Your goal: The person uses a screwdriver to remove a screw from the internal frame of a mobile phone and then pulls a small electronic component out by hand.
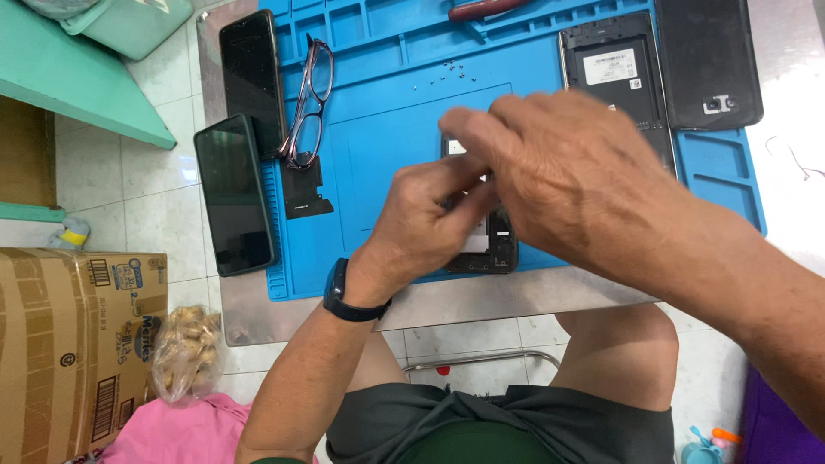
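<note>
I see the phone (pixel 491 245) lying on the blue mat (pixel 387 146) right under both my hands, its long axis running away from me toward the far edge of the table (pixel 481 301), bottom end nearest my body. My left hand (pixel 430 215) sits on its left side, fingers curled and pinched close together against the phone's frame; whether something small is caught between them I cannot tell. My right hand (pixel 559 172) comes in from the right and covers the upper half, fingers bent and pointing left, loosely closed, touching or just over the phone. Both are equally near. A second opened phone (pixel 614 73) lies well apart, beyond the right hand, and glasses (pixel 309 103) off to the left
</note>
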